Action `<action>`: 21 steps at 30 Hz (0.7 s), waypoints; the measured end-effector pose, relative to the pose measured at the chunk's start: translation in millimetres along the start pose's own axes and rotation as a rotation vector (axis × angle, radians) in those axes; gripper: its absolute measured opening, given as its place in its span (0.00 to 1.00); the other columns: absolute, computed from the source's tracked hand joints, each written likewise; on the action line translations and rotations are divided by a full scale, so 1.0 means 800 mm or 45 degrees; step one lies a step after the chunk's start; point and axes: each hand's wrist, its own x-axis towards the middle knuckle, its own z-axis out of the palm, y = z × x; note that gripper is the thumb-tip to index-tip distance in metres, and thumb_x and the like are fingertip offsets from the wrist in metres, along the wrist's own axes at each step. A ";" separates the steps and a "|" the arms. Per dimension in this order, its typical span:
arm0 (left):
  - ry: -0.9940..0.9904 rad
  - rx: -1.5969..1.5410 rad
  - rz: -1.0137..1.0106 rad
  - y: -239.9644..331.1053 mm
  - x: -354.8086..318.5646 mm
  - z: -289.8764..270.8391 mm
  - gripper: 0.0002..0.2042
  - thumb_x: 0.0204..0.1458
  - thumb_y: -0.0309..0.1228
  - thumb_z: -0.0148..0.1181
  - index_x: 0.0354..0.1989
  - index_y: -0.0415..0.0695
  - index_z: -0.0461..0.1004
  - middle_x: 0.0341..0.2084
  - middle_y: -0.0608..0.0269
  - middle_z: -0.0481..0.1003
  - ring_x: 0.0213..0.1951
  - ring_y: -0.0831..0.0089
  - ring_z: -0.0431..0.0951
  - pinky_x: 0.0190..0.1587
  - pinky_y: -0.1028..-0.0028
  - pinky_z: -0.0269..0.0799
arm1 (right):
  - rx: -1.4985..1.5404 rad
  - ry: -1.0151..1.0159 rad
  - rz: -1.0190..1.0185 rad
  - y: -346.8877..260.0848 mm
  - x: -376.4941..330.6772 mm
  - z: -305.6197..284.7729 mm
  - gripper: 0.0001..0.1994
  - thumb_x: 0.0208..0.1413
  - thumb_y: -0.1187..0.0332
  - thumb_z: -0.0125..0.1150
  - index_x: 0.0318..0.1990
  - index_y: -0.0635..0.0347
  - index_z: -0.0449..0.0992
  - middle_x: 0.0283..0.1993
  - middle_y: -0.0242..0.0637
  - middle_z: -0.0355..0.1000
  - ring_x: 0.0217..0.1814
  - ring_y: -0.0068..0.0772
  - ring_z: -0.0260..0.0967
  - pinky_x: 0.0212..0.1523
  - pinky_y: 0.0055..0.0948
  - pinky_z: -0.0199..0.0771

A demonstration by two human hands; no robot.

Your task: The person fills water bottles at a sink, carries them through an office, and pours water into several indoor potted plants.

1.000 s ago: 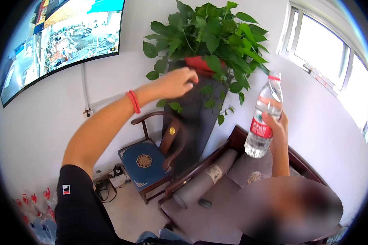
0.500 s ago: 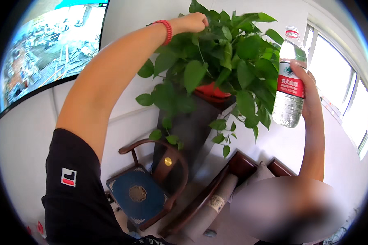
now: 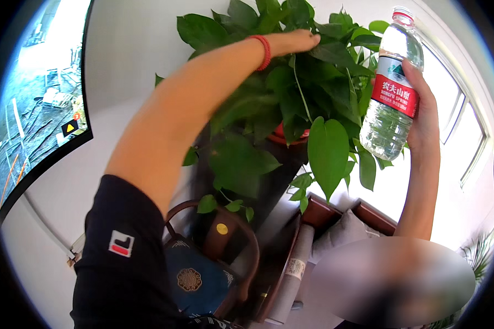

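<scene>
Left hand (image 3: 295, 43) moved farther across foliage (image 3: 313, 90) | arm (image 3: 186, 112) outstretched, grip unclear | right hand (image 3: 424, 112) clasps tilted bottle (image 3: 392, 90)

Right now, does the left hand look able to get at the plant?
Probably yes: the left hand is right at the plant, with nothing visible between them; the bottle, in the right hand, is off to the side.

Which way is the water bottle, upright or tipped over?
The plastic water bottle is upright, leaning slightly: its neck is above its base.
</scene>
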 end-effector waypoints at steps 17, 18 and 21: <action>-0.058 1.669 1.385 0.115 -0.131 0.042 0.15 0.38 0.26 0.54 0.37 0.53 0.78 0.60 0.63 0.56 0.54 0.58 0.64 0.53 0.48 0.57 | -0.170 0.367 0.111 -0.016 -0.279 -0.115 0.27 0.44 0.62 0.62 0.50 0.68 0.64 0.41 0.45 0.70 0.40 0.33 0.71 0.41 0.28 0.71; 0.008 1.578 1.239 0.125 -0.134 0.072 0.16 0.38 0.25 0.55 0.38 0.52 0.78 0.60 0.62 0.56 0.56 0.58 0.62 0.54 0.50 0.57 | -0.203 0.433 0.178 -0.019 -0.313 -0.122 0.27 0.40 0.62 0.64 0.49 0.68 0.67 0.41 0.42 0.71 0.40 0.28 0.69 0.41 0.25 0.69; 0.154 1.388 0.814 0.144 -0.153 0.102 0.17 0.40 0.24 0.53 0.42 0.49 0.74 0.60 0.60 0.56 0.58 0.59 0.59 0.55 0.54 0.56 | -0.268 0.568 0.284 -0.058 -0.390 -0.114 0.28 0.38 0.62 0.68 0.48 0.62 0.68 0.35 0.37 0.72 0.34 0.24 0.69 0.37 0.25 0.70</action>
